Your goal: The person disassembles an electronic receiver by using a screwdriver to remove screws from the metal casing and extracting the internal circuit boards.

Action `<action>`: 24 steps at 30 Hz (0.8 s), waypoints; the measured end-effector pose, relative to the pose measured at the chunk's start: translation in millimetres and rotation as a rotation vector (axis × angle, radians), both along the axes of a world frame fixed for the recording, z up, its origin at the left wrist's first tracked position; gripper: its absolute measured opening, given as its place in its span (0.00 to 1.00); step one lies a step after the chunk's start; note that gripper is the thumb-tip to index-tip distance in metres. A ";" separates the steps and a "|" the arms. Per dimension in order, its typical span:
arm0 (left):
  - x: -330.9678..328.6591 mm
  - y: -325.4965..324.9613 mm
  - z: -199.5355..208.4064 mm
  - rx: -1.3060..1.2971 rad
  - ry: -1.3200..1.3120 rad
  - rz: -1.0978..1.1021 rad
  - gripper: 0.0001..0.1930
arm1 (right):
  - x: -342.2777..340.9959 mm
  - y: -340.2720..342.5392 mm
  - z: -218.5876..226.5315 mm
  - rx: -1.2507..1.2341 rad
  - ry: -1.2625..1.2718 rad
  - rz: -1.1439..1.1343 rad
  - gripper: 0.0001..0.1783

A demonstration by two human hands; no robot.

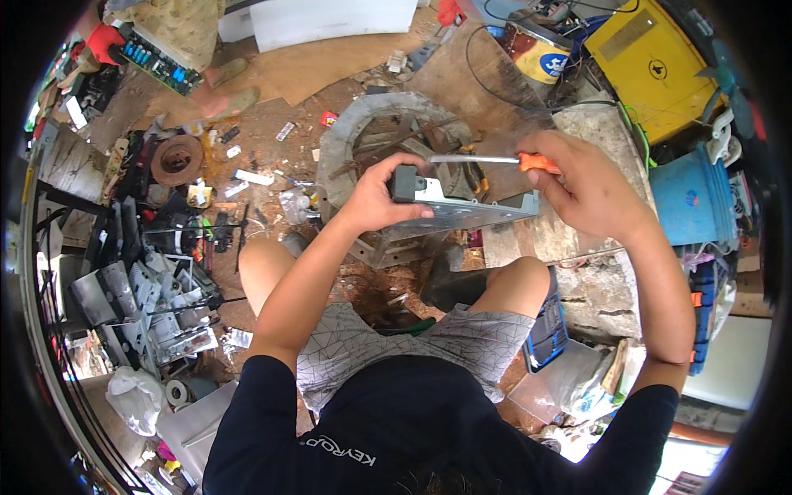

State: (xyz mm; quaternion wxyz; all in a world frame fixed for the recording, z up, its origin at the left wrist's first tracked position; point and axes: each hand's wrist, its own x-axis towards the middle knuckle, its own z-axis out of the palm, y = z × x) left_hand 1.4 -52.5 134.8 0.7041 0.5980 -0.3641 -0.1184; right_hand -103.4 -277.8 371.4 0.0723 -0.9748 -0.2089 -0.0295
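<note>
My left hand point(373, 200) is closed around the black end of a flat metal drive-like casing point(474, 217), thumb along its near side. The casing is held tilted in the air in front of my knees, its grey metal part pointing right. My right hand point(596, 191) grips the orange handle of a screwdriver point(480, 158). Its long metal shaft points left, above the casing, and the tip is close to my left fingers. Whether the tip touches anything I cannot tell.
Below the casing stands a round grey ring-shaped block point(334, 153) with scraps inside. Metal parts point(157, 305) are heaped at left. A blue bucket point(691, 198) and yellow box point(652, 66) stand at right. Far left, another person's red-gloved hand point(103, 43) holds a circuit board point(161, 62).
</note>
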 end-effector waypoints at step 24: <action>5.8 -4.0 -3.6 -0.065 -0.176 -0.005 0.28 | 67.9 92.6 44.6 -0.244 0.426 0.024 0.09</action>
